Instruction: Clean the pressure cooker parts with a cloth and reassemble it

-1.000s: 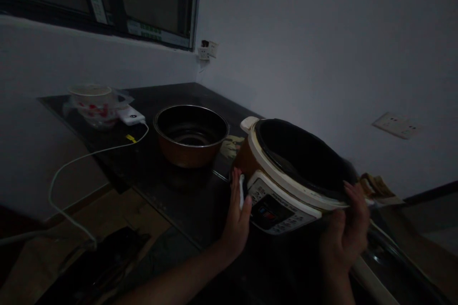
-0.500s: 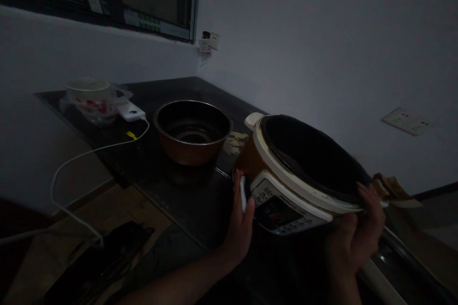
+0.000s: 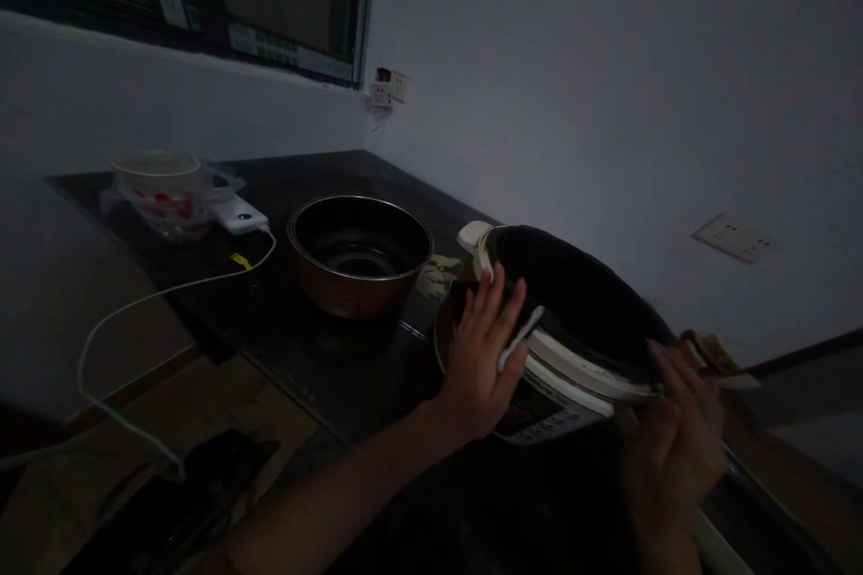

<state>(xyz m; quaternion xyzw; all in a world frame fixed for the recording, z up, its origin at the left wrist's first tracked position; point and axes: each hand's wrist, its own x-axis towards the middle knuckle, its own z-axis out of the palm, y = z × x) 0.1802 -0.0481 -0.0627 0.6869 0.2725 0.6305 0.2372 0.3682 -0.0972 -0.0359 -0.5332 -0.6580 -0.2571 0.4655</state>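
Note:
A brown and white electric cooker [image 3: 573, 386] with a dark interior stands tilted in the dim light, its control panel facing me. My left hand [image 3: 482, 359] lies against its front upper side, fingers stretched toward the rim, with a folded white cloth [image 3: 522, 337] held under the palm and thumb. My right hand [image 3: 684, 422] grips the cooker's right rim, fingers over the edge and thumb outside. Part of the panel is hidden by my left hand. Left of the cooker, a round brown pot [image 3: 360, 256] with a black inside sits upright on the dark countertop [image 3: 324, 368].
A bowl in a clear plastic bag [image 3: 162, 198] and a white device [image 3: 241, 216] with a cable [image 3: 148, 296] are at the left. Wall sockets [image 3: 734, 238] are on the right wall. A brown and cream object [image 3: 711, 355] lies beyond my right hand.
My left hand has moved up and right with the cloth, from the cooker's lower left side to its upper front. My right hand stays at the right rim.

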